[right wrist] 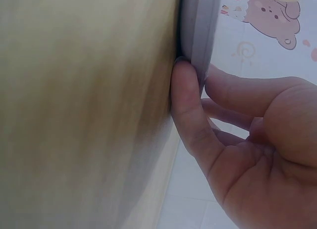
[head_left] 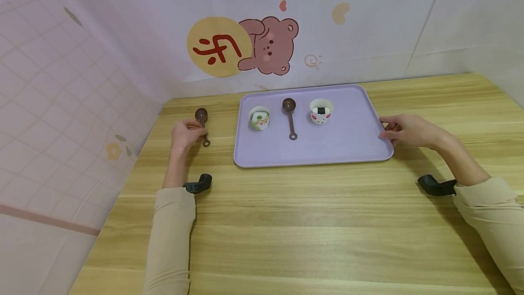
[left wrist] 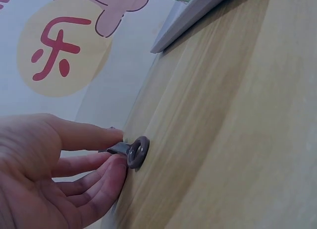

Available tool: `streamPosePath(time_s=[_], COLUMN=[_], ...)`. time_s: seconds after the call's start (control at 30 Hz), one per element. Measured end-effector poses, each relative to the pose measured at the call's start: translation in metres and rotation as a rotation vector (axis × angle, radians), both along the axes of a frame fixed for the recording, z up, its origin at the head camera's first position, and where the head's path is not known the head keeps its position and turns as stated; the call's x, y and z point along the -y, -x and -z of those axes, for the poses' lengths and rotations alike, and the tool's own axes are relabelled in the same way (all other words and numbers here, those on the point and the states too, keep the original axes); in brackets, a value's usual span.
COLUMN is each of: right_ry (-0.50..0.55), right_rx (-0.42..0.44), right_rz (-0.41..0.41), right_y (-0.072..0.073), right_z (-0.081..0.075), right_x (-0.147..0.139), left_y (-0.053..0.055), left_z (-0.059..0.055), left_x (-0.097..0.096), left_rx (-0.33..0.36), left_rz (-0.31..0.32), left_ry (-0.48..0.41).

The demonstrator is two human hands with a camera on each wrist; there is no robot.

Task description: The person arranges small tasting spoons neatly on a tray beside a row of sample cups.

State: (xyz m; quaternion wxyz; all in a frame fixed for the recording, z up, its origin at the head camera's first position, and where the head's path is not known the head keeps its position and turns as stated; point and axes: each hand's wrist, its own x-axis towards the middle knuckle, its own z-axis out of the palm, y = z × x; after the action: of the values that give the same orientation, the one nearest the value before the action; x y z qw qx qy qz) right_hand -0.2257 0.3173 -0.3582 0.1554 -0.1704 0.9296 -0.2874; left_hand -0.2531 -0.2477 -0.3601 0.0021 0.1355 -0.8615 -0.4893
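Observation:
Left of the tray, my left hand (head_left: pixel 185 135) pinches the handle of a brown scoop (head_left: pixel 201 114). The handle's ring end (left wrist: pixel 139 152) sticks out past the fingertips, close over the tabletop in the left wrist view. My right hand (head_left: pixel 414 131) grips the right rim of the lilac tray (head_left: pixel 348 147), thumb and fingers on either side of its edge in the right wrist view. On the tray lies a second brown scoop (head_left: pixel 289 105), between a paper cup (head_left: pixel 261 124) with a white and green piece inside and another paper cup (head_left: pixel 319 119) holding a white piece with a black band.
The tray lies on a wood-grain table (head_left: pixel 286 222). Behind it stands a white wall covering (head_left: pixel 360 26) with a printed bear, and a pale grid-patterned covering (head_left: pixel 61 104) runs along the left side. Black wrist mounts (head_left: pixel 198 185) sit on both forearms.

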Motion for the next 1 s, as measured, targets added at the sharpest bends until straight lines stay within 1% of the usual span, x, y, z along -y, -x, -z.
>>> streamPosePath(time_s=[0.1,0.33,0.57,0.8,1.0], right_ry=[0.004,0.001,0.017,0.031,0.018], right_rx=[0.003,0.007,0.022,0.029,0.021], right_rz=[0.0,0.002,0.009,0.003,0.008], right_y=[-0.0001,-0.0005,-0.0011,-0.0008,-0.0011], right_z=[0.0002,0.0004,-0.0006,-0.0014,-0.0013], right_x=[-0.0001,-0.0001,0.0009,0.0008,0.0011], left_y=[-0.0004,-0.0002,0.0015,0.0015,0.0012], left_z=[0.0006,0.0021,0.004,0.0039,0.0028], left_x=[0.0,-0.0021,-0.0027,-0.0024,-0.0031], left_rx=[0.005,0.008,0.008,-0.001,-0.01], left_rz=[-0.002,-0.015,-0.029,-0.005,0.006], left_ry=[0.002,-0.039,-0.026,-0.004,0.005])
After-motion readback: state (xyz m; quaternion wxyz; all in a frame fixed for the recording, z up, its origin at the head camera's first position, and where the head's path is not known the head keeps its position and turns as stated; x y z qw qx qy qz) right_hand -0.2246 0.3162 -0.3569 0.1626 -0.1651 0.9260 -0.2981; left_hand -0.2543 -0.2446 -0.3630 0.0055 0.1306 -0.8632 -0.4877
